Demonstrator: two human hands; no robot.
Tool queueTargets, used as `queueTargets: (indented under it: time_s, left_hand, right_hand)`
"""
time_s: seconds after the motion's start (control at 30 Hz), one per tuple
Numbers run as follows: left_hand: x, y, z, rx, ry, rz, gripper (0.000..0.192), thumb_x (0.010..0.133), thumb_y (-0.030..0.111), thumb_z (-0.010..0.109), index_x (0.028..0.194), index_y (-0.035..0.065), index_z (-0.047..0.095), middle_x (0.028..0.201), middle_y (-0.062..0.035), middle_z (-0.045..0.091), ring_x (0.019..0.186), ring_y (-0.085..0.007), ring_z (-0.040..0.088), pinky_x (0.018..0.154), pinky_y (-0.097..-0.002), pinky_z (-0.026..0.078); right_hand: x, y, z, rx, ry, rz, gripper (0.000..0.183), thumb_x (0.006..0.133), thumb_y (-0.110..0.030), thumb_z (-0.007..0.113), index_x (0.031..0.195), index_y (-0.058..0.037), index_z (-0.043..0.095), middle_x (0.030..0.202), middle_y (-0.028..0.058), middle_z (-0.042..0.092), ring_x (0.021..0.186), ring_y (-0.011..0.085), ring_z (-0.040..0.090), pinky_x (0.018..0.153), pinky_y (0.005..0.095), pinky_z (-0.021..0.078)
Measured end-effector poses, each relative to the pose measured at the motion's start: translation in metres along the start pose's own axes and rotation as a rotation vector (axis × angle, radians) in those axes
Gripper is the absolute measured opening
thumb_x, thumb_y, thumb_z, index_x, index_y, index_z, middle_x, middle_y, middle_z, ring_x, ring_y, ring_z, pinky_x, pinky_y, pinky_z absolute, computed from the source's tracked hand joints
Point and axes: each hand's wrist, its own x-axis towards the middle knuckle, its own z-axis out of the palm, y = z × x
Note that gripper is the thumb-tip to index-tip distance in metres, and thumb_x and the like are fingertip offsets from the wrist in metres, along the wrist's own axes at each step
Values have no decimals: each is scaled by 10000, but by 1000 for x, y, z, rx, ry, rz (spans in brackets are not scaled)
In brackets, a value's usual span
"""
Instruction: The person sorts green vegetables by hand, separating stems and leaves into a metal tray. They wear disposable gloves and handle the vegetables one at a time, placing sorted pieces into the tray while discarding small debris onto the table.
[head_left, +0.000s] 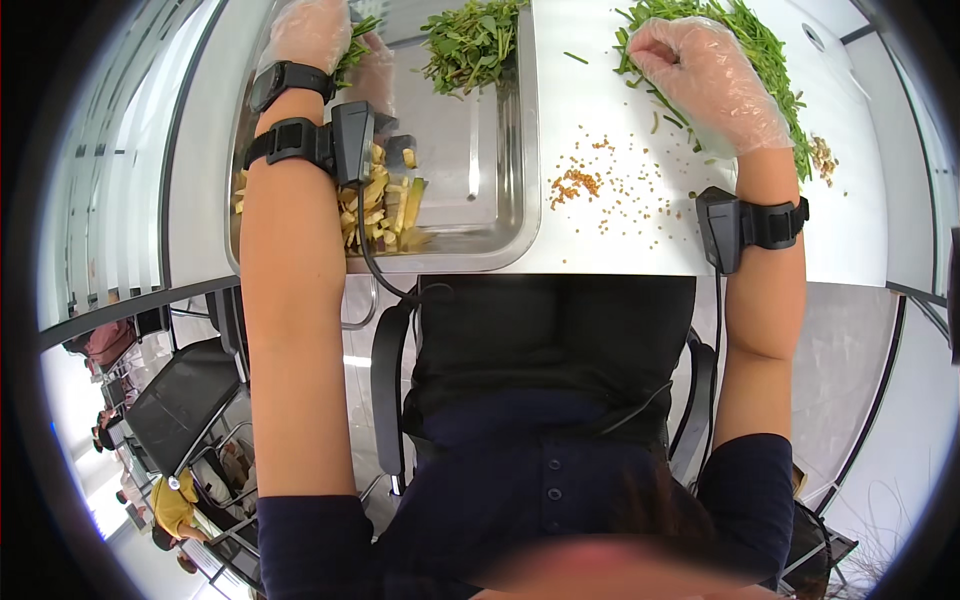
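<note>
My left hand (307, 34), in a clear plastic glove, is over the left side of a steel tray (517, 217). Cut green stems (357, 52) show right beside its palm; its fingertips are hidden, so whether it grips them is unclear. Below that wrist lie cut yellowish vegetable pieces (382, 206) in the tray. A heap of leafy greens (472, 41) sits near the tray's right wall. My right hand (709, 82), also gloved, rests with curled fingers against a long pile of chopped green stems (757, 45). What is inside its fingers cannot be seen.
Small orange and pale bits (581, 184) are scattered on the white table (630, 251) right of the tray. More pale crumbs (823, 160) lie beyond the right wrist. Cables (375, 262) run from both wrist devices. Chairs (191, 394) and people are at the lower left.
</note>
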Motion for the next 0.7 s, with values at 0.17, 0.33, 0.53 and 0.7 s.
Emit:
queueTargets:
  time_s: [0.17, 0.33, 0.53, 0.7]
  left_hand:
    - [2, 5, -7, 118, -95, 4, 239, 943, 215, 580, 983, 56, 753, 1039, -208, 736, 1042, -416, 696, 904, -530, 547]
    - [2, -9, 6, 17, -82, -2, 293, 978, 304, 572, 1040, 88, 759, 1049, -199, 741, 1022, -405, 696, 897, -512, 546]
    - [1, -36, 21, -260, 71, -159, 288, 999, 357, 617, 1117, 130, 751, 1016, -164, 750, 1003, -385, 699, 886, -489, 540]
    - [-3, -28, 17, -280, 85, -31, 275, 991, 334, 639, 1161, 159, 763, 1071, -140, 748, 1044, -356, 694, 918, -459, 535]
  right_hand:
    - [3, 0, 0, -15, -13, 1, 173, 977, -165, 690, 1045, -12, 737, 888, 133, 731, 787, 215, 694, 768, 345, 562]
    - [-1, 0, 0, -15, 8, 1, 172, 975, -163, 689, 1037, -10, 737, 858, 126, 725, 752, 210, 674, 750, 347, 558]
    - [5, 2, 0, -18, -29, 0, 163, 979, -153, 681, 1045, -13, 732, 870, 121, 720, 749, 208, 660, 755, 343, 550]
    - [0, 2, 1, -23, -20, 14, 166, 979, -158, 686, 1055, -20, 737, 854, 117, 725, 737, 205, 664, 752, 340, 556]
